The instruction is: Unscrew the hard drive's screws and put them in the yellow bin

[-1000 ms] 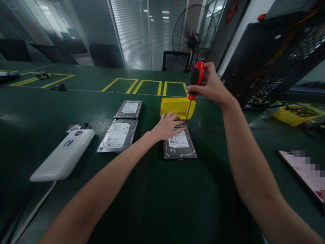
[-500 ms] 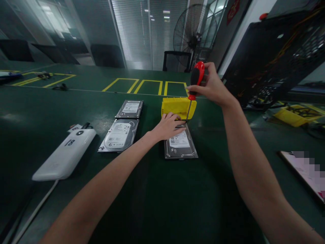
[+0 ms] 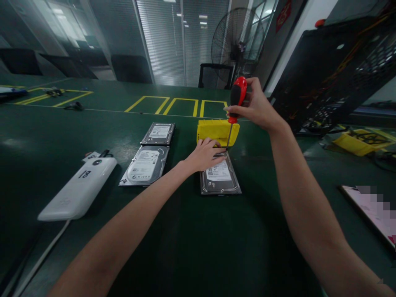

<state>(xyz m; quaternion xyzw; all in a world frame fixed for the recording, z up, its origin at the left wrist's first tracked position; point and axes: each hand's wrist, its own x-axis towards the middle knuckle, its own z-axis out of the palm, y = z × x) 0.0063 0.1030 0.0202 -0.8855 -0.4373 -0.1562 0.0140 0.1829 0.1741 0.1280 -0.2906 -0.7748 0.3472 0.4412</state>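
Note:
A hard drive (image 3: 220,181) with a white label lies on the green table in front of me. Across its far end rests my left hand (image 3: 206,154), palm down with the fingers stretched out. My right hand (image 3: 254,103) is closed around the red and black handle of a screwdriver (image 3: 237,95). The screwdriver stands nearly upright, and its tip meets the drive's far right corner beside my left hand; the exact contact is too small to make out. Right behind the drive sits a yellow plastic case (image 3: 213,128), partly hidden by the left hand and the shaft.
Two more hard drives, a nearer one (image 3: 145,166) and a farther one (image 3: 160,132), lie to the left. Beyond them is a white device (image 3: 78,187) marked 18, with a cable. At right are a phone-like slab (image 3: 368,214), a yellow tray (image 3: 360,142) and a black rack (image 3: 328,74).
My right hand and the screwdriver handle have shifted very slightly to the left. The left hand and the hard drive stay where they were.

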